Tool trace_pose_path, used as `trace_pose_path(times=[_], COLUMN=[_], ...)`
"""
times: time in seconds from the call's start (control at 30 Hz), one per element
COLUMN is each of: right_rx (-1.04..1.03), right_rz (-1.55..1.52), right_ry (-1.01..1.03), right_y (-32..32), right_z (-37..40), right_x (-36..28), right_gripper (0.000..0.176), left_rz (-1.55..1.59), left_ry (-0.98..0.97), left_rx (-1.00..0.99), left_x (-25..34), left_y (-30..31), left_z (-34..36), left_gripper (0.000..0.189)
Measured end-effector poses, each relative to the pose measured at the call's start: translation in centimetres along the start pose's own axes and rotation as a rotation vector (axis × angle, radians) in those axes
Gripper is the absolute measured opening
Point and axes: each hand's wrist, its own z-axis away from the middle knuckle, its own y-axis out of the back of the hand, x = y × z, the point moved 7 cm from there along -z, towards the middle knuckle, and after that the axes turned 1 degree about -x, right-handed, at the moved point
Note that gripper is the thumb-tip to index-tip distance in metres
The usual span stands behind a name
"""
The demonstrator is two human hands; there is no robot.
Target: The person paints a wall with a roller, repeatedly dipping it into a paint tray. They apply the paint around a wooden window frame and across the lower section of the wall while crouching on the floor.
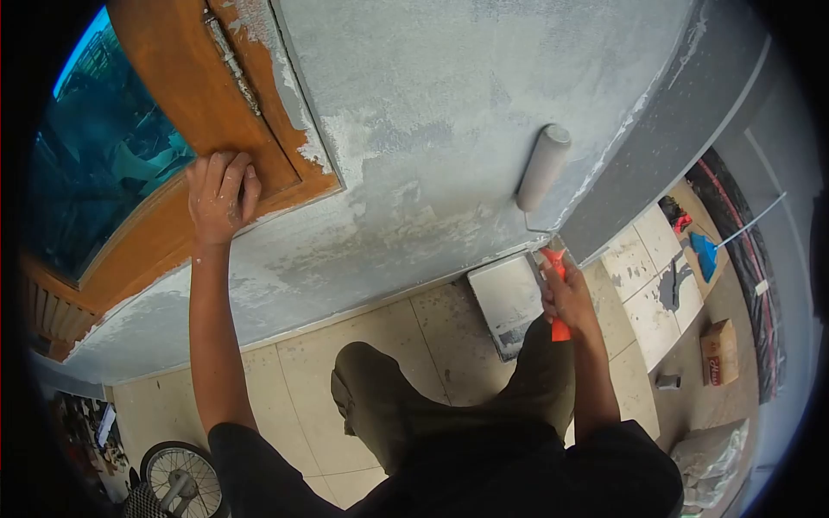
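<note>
My right hand [572, 298] is wrapped round the red handle of a paint roller [545, 166]. The roller's pale sleeve lies against the grey, patchily coated wall [414, 164], close to its right corner. My left hand [222, 192] rests with curled fingers on the lower edge of a brown wooden window frame [289, 177]; pale specks dot its skin. Its fingertips press on the wood, and I see no tool in it. Below the roller, a paint tray [505, 298] with whitish paint sits on the floor against the wall, partly behind my right leg.
Tiled floor [302, 388] with paint spots runs under me. A motorcycle wheel [181, 479] stands at lower left. To the right lie a blue tool [705, 256], a brown paper bag [719, 352], a small grey cylinder [667, 381] and a pale sack [712, 462].
</note>
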Motion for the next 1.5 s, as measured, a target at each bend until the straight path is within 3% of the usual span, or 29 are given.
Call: trace_pose_path(times=[0.13,0.23,0.3,0.4,0.53,0.67,0.73,0.77,0.97,1.1,1.2,1.27,1.33,1.37,1.47,1.5], right_rx=[0.214,0.195,0.1,-0.093,-0.283,-0.454,-0.489,-0.493,-0.038,0.155,0.229,0.258,0.264,0.218,0.048,-0.044], right_rz=[0.025,0.036,0.072,0.221,0.366,0.311,0.122,0.126,-0.054,-0.103,-0.08,-0.033,0.033,0.053,0.123,0.004], right_ry=[0.045,0.089,0.041,0.113,0.371,0.163,-0.054,-0.055,-0.038,0.032,0.086,0.086,0.131,0.081,0.201,0.12], right_y=[6.0,3.7,-0.8,-8.8,-16.5,-19.5,-18.4,-17.4,-3.0,8.8,12.6,10.7,6.1,3.4,-5.3,-7.8], right_z=[-5.2,-4.6,-2.6,2.1,5.0,5.3,5.6,5.5,0.0,-8.8,-12.4,-12.0,-9.1,-7.7,-2.2,0.1], right_x=[-0.5,0.3,2.4,3.9,6.2,7.8,7.9,7.8,4.8,4.8,4.4,4.7,5.3,6.6,8.2,8.1], right_gripper=[0.039,0.031,0.043,0.041,0.031,0.034,0.037,0.037,0.04,0.023,0.015,0.016,0.048,0.048,0.043,0.039], left_rz=[0.016,0.01,0.016,0.014,0.006,-0.007,-0.018,-0.007,0.01,0.004,-0.009,-0.006,-0.016,-0.017,-0.017,-0.031], left_ry=[0.006,0.005,-0.001,0.022,0.018,-0.006,-0.011,0.004,0.017,0.029,0.034,0.025,0.024,0.022,0.005,0.024], left_rx=[-0.012,-0.016,-0.015,-0.073,-0.089,-0.09,-0.098,-0.118,-0.099,-0.091,-0.098,-0.082,-0.09,-0.095,-0.118,-0.134], left_x=[0.0,-0.2,-0.2,-0.5,-0.7,-0.7,-0.8,-0.8,-0.6,-0.5,-0.5,-0.5,-0.7,-0.8,-1.1,-1.3], left_y=[0.1,-0.1,0.0,-0.4,-0.6,-0.5,-0.3,-0.4,-0.3,-0.4,-0.6,-0.7,-0.9,-0.9,-1.4,-1.4], left_z=[0.2,0.2,0.3,0.8,0.9,1.0,1.0,1.1,0.8,0.7,0.9,1.0,1.2,1.4,2.3,2.5], left_gripper=[0.023,0.023,0.023,0.023,0.025,0.027,0.027,0.027,0.028,0.028,0.028,0.029,0.03,0.031,0.031,0.031])
